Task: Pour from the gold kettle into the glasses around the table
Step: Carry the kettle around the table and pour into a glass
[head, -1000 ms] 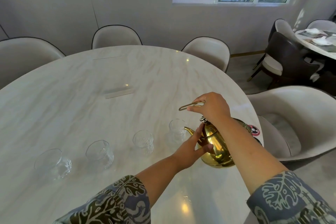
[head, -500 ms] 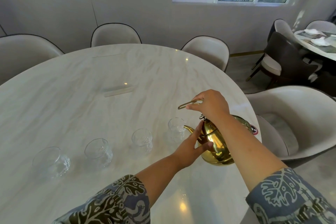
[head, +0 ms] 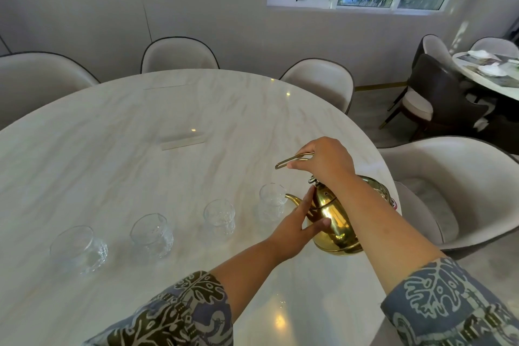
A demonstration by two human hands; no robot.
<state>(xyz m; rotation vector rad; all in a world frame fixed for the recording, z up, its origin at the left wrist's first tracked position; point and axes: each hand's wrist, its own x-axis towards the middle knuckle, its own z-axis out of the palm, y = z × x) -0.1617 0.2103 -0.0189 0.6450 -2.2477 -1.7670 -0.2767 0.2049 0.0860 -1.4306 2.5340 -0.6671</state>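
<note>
The gold kettle (head: 335,222) is tilted toward the left, its spout reaching the rim of the rightmost glass (head: 271,201). My right hand (head: 327,160) grips the kettle's wire handle from above. My left hand (head: 296,223) rests flat against the kettle's body just below the spout, fingers spread. Several clear textured glasses stand in a row on the white marble table (head: 140,149): one at the far left (head: 78,248), one beside it (head: 153,233), and one nearer the kettle (head: 220,215). No liquid is visible in them.
Beige chairs ring the table, one close on the right (head: 449,194) and others at the far side (head: 179,55). A flat clear rectangle (head: 182,140) lies near the table's middle. A second set table (head: 488,73) stands at the far right.
The kettle and both hands have shifted slightly up and away, the spout staying at the rightmost glass. The glasses have not moved.
</note>
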